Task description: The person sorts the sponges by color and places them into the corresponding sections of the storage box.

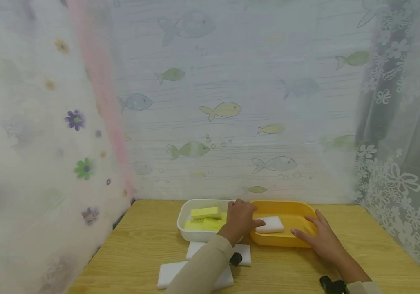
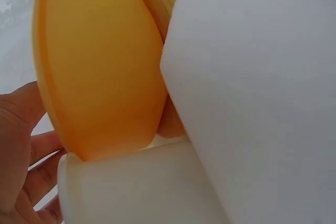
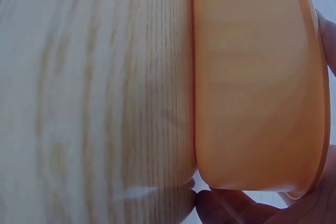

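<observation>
White sponges (image 1: 195, 274) lie nearest — beyond, left hand (image 1: 240, 219) pinches one white sponge (image 1: 271, 224) into the orange tub (image 1: 298, 210), right hand (image 1: 319, 239) flat, steadying it — release comes next.

Left hand (image 1: 240, 218) hides white tub's (image 1: 186, 218) right rim, white sponge's (image 1: 270, 224) left end

I see my left hand (image 1: 240, 218) reaching across the seam between a white tub (image 1: 187, 220) and an orange tub (image 1: 298, 210), its thumb touching a white sponge (image 1: 270, 224) lying inside the orange one. My right hand (image 1: 320, 239) rests on that tub's near rim, fingers flat. Yellow sponges (image 1: 205, 218) fill the white tub. Two more white blocks (image 1: 175, 274) lie on the wooden table (image 1: 136, 245) under my left sleeve.
</observation>
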`<state>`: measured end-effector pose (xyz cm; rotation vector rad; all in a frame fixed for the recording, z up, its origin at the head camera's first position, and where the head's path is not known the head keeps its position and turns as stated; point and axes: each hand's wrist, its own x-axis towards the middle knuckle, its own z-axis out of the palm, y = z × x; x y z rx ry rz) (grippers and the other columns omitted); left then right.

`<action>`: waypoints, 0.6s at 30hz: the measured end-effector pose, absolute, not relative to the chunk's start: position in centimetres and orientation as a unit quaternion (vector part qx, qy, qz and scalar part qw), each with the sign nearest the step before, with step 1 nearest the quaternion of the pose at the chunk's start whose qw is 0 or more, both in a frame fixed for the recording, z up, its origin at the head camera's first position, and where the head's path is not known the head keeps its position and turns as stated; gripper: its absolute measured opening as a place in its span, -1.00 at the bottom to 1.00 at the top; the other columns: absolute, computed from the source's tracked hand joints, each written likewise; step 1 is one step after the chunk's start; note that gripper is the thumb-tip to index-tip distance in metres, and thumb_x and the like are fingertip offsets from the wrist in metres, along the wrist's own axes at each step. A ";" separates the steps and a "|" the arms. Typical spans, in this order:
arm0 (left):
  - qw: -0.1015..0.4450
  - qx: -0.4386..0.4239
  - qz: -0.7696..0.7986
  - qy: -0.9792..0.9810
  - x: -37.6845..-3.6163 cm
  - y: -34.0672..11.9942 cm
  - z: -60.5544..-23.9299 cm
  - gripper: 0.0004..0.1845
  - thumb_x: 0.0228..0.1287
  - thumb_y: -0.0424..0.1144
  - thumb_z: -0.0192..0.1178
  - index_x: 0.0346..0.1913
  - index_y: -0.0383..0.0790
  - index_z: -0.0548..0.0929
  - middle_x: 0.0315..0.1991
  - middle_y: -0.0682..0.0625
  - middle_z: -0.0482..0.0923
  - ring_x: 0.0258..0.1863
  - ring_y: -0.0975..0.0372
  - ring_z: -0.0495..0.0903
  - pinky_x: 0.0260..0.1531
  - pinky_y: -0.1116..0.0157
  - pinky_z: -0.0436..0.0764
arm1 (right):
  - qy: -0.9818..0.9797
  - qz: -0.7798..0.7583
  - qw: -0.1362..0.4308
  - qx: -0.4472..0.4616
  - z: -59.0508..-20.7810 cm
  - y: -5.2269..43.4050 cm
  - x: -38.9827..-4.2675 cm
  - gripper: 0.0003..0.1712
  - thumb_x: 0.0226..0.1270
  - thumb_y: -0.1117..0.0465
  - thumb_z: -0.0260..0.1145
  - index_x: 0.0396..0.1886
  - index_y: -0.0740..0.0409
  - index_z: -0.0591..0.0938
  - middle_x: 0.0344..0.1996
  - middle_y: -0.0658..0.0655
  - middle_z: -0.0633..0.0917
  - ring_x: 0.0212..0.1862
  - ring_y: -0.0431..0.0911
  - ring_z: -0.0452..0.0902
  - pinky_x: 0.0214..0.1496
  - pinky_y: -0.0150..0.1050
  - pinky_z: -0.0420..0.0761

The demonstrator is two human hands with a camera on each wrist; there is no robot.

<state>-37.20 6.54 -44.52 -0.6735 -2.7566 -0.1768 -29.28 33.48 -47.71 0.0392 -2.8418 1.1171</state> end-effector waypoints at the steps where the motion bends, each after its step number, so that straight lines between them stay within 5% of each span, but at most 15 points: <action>1: 0.148 -0.235 -0.066 -0.958 -37.2 6.4 -44.4 -0.42 0.16 0.40 0.37 0.18 0.23 0.76 0.08 0.28 0.74 0.08 0.17 0.59 0.05 0.11 0.46 | -0.930 0.365 0.042 0.013 -47.7 33.5 -29.3 0.12 0.42 -0.34 0.28 0.58 0.43 0.18 0.62 0.52 -0.31 0.52 0.64 -0.19 0.33 0.63 0.13; 18: 0.152 -0.264 -0.213 -0.928 -35.6 1.5 -43.3 -0.42 0.17 0.28 0.44 0.19 0.08 0.76 0.14 0.20 0.73 0.15 0.14 0.67 -0.11 0.13 0.47 | -0.932 0.360 0.043 0.015 -47.7 33.7 -29.4 0.14 0.42 -0.37 0.27 0.57 0.43 0.19 0.61 0.54 -0.29 0.50 0.66 -0.15 0.29 0.65 0.17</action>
